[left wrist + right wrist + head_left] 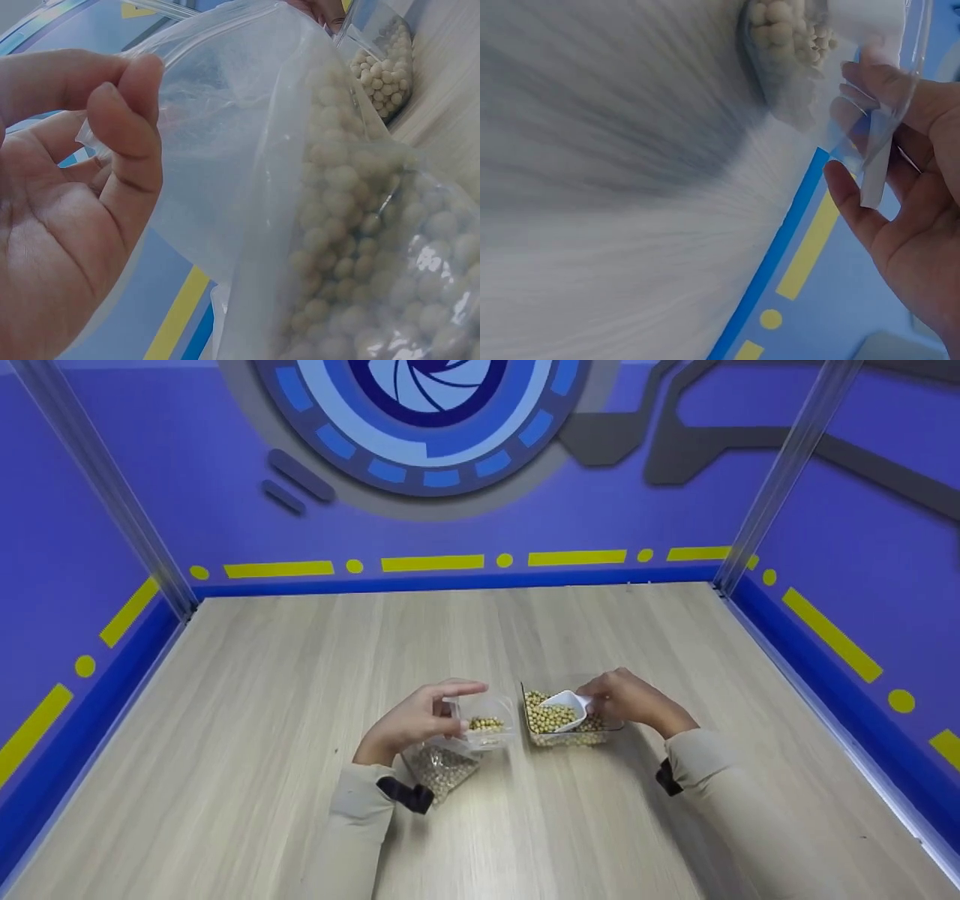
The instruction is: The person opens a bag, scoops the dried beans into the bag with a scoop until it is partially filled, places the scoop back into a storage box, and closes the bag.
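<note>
My left hand (420, 720) pinches the edge of a clear zip bag (486, 705) and keeps its mouth spread. Small round yellowish beans (337, 202) fill the lower part of the bag, which slumps toward the wrist. Right of it stands a clear rectangular container (577, 731) holding the same kind of beans. My right hand (634, 701) grips the handle of a white scoop (576, 702), its bowl loaded with beans and low inside the container. In the right wrist view, the scoop's handle (876, 172) passes between thumb and fingers behind the clear container wall.
A wood-grain table (300, 675) lies under everything. Blue-purple panels (480, 532) with yellow dashes enclose the back and both sides, with metal posts (780, 472) at the corners. The bag and container stand close together, a narrow gap between them.
</note>
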The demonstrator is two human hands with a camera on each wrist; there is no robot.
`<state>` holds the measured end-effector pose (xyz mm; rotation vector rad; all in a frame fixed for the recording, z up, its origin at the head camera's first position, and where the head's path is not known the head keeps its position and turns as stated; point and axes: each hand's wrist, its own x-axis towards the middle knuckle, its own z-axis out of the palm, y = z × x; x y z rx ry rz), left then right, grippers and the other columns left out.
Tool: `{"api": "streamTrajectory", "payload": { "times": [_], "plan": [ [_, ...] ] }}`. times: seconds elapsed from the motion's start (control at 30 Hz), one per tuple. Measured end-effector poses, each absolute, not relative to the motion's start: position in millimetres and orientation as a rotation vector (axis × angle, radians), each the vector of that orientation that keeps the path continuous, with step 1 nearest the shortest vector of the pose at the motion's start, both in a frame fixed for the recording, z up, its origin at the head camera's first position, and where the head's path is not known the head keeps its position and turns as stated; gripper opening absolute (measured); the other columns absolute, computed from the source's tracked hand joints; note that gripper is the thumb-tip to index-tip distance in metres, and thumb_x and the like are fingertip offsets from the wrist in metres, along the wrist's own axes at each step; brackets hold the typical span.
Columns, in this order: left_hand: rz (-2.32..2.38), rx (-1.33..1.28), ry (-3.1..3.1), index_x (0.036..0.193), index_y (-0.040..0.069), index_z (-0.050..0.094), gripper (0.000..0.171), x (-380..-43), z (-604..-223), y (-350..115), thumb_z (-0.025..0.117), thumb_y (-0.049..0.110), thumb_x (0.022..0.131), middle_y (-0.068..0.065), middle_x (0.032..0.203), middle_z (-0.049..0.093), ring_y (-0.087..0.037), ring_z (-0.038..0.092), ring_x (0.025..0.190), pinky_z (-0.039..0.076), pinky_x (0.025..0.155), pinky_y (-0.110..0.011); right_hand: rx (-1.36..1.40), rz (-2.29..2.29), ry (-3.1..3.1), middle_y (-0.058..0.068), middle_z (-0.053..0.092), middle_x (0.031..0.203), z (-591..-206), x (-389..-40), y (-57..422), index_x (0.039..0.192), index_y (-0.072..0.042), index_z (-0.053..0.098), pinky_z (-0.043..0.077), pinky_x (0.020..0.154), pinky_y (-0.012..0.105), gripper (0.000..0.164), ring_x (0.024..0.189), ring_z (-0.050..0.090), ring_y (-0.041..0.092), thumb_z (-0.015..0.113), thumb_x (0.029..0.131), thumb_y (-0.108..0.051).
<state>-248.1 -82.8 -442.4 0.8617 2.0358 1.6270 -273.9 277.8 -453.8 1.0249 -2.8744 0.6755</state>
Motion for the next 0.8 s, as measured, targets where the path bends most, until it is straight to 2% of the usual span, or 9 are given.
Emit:
{"api": "streamTrajectory", "payload": {
  "times": [0.13, 0.37, 0.63, 0.8],
  "plan": [
    [1.630, 0.857, 2.029, 0.141, 0.005, 0.048, 0.061, -249.3, -443.5, -82.4, 0.058, -0.008, 0.083, -0.012, 0.149, 0.037, -0.011, 0.057, 0.074, 0.055, 0.071, -0.027, 1.041, 0.714, -2.843, 0.017, 0.073, 0.097, -457.0, -274.2, 280.5, 0.102, 0.002, 0.074, 0.054, 0.068, 0.036, 0.031, 0.087, 0.069, 0.028, 0.061, 0.077, 0.014],
    [1.653, 0.849, 1.983, 0.142, 0.005, 0.046, 0.060, -249.7, -444.2, -83.2, 0.058, -0.005, 0.085, -0.012, 0.151, 0.035, -0.009, 0.059, 0.072, 0.054, 0.071, -0.026, 1.025, 0.776, -2.872, 0.019, 0.072, 0.104, -456.6, -272.8, 283.5, 0.108, 0.002, 0.072, 0.055, 0.079, 0.046, 0.027, 0.098, 0.067, 0.034, 0.064, 0.083, 0.008],
    [1.649, 0.873, 1.998, 0.142, 0.003, 0.046, 0.058, -249.4, -443.8, -83.9, 0.059, -0.005, 0.085, -0.015, 0.151, 0.036, -0.007, 0.058, 0.070, 0.052, 0.069, -0.023, 1.040, 0.799, -2.867, 0.018, 0.072, 0.103, -456.7, -275.5, 288.2, 0.107, 0.002, 0.072, 0.054, 0.079, 0.046, 0.027, 0.094, 0.067, 0.034, 0.064, 0.082, 0.008],
    [1.645, 0.860, 2.006, 0.142, 0.006, 0.047, 0.059, -248.6, -442.6, -84.2, 0.059, -0.005, 0.085, -0.011, 0.151, 0.037, -0.009, 0.060, 0.072, 0.052, 0.068, -0.023, 1.010, 0.840, -2.888, 0.016, 0.072, 0.105, -457.8, -276.7, 291.5, 0.108, 0.001, 0.072, 0.054, 0.079, 0.044, 0.027, 0.095, 0.066, 0.032, 0.064, 0.083, 0.006]
  ]
}}
